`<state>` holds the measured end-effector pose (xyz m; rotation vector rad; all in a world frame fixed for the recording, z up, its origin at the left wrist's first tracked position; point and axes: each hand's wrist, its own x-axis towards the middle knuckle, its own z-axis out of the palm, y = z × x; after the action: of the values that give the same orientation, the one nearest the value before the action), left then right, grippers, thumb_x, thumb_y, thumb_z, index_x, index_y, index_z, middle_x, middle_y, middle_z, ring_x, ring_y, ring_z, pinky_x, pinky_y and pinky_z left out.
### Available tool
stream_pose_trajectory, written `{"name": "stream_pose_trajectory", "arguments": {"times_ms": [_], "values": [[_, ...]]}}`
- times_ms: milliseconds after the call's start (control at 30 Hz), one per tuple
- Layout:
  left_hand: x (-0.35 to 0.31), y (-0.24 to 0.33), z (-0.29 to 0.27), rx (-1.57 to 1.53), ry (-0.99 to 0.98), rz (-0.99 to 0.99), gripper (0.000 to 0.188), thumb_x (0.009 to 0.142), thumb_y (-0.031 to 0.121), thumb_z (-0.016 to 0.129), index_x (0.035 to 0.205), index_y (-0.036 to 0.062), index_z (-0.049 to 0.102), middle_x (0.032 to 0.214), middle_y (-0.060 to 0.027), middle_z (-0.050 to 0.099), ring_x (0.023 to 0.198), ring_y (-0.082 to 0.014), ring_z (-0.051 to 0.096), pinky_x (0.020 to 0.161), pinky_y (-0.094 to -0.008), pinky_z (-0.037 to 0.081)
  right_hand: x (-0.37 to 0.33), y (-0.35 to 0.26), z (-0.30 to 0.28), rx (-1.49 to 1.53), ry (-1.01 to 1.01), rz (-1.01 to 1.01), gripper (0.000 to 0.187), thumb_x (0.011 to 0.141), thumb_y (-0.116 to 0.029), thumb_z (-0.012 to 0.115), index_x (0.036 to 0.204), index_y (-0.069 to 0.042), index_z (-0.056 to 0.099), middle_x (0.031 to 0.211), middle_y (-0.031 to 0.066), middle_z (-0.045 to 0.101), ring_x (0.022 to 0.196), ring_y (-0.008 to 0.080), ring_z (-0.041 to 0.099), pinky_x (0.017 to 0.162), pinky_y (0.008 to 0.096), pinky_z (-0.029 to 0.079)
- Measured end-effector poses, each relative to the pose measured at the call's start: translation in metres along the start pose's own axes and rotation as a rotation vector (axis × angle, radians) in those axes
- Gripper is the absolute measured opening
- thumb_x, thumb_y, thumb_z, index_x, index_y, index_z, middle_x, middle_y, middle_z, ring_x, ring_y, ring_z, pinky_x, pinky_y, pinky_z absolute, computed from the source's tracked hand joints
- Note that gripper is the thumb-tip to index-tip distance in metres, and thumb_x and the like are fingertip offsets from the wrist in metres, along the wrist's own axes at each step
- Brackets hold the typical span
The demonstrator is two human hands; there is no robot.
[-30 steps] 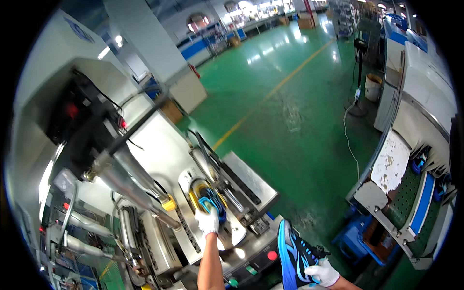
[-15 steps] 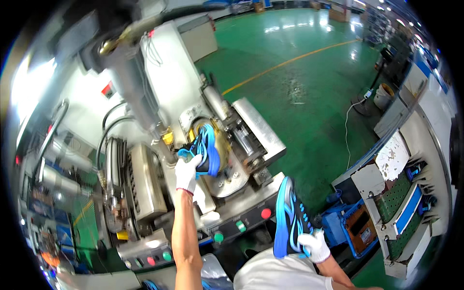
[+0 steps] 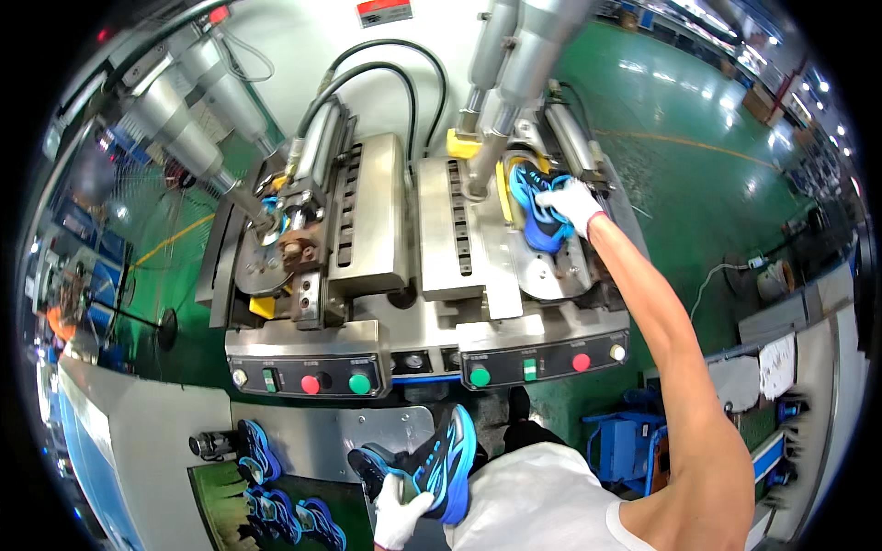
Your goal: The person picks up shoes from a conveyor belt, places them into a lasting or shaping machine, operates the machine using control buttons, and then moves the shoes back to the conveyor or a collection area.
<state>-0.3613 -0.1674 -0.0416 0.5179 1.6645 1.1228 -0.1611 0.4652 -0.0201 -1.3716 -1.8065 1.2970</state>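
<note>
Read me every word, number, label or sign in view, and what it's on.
Red-and-grey sign on white machine wall: too small to read.
Right control panel: tiny markings, too small.
Left control panel: same.
Shoe in left hand: no readable lettering.
Nothing else legible.

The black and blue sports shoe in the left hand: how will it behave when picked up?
The shoe is probably light: one white-gloved left hand holds it. Its thick blue sole likely resists bending; the dark upper may yield.

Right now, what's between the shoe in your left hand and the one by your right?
In the head view, a dark panel with a round green button and the steel ledge above it lie between the lower shoe and the upper shoe.
</note>
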Motion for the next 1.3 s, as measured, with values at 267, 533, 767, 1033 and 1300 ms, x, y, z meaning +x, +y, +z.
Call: {"name": "stream_pose_trajectory", "arguments": {"times_ms": [267, 533, 767, 1033, 1300], "values": [[0.003, -0.091, 0.014, 0.276, 0.675, -0.227, 0.072, 0.082, 0.016, 0.081, 0.142, -0.0011, 0.046, 0.133, -0.0235, 0.061, 0.122, -0.0332, 0.061, 0.104, -0.0414, 0.048, 0.073, -0.002, 0.049, -0.398, 0.077, 0.195, 0.028, 0.08, -0.032, 0.073, 0.097, -0.009, 0.078, 0.091, 0.0103, 0.073, 0.087, 0.0228, 0.069, 0.071, 0.0403, 0.056], [0.071, -0.18, 0.044, 0.533, 0.971, -0.208, 0.084, 0.083, 0.023, 0.079, 0.15, -0.0008, 0.033, 0.139, -0.0269, 0.052, 0.131, -0.0451, 0.051, 0.111, -0.0497, 0.04, 0.143, 0.043, 0.008, -0.608, -0.082, -0.031, 0.029, 0.084, -0.032, 0.079, 0.095, -0.006, 0.076, 0.081, -0.0027, 0.066, 0.069, 0.0088, 0.053, 0.063, 0.0296, 0.042], [0.077, -0.183, 0.05, 0.562, 0.986, -0.218, 0.084, 0.083, 0.024, 0.077, 0.15, 0.0001, 0.032, 0.14, -0.0269, 0.051, 0.13, -0.0442, 0.052, 0.107, -0.0512, 0.043, 0.139, 0.09, 0.041, -1.206, 0.275, -0.444, 0.064, 0.084, -0.057, 0.066, 0.104, 0.003, 0.075, 0.104, 0.0264, 0.074, 0.102, 0.0394, 0.071, 0.089, 0.0444, 0.052], [0.069, -0.158, 0.033, 0.443, 0.802, -0.233, 0.092, 0.085, 0.038, 0.076, 0.154, 0.0002, 0.029, 0.148, -0.0262, 0.044, 0.139, -0.0431, 0.044, 0.115, -0.0491, 0.037, 0.079, 0.058, 0.021, -0.753, 0.051, -0.289, 0.06, 0.09, -0.047, 0.073, 0.122, 0.004, 0.067, 0.114, 0.0205, 0.073, 0.106, 0.0312, 0.069, 0.093, 0.0423, 0.051], [-0.046, -0.195, 0.016, 0.301, 1.114, 0.151, 0.068, 0.083, 0.017, 0.081, 0.138, -0.0044, 0.047, 0.131, -0.0262, 0.055, 0.122, -0.042, 0.055, 0.107, -0.048, 0.045, -0.298, 0.041, 0.215, -0.775, -0.26, -0.922, 0.078, 0.088, -0.023, 0.076, 0.15, 0.008, 0.039, 0.163, 0.033, 0.025, 0.152, 0.0482, 0.023, 0.124, 0.053, 0.022]]}}
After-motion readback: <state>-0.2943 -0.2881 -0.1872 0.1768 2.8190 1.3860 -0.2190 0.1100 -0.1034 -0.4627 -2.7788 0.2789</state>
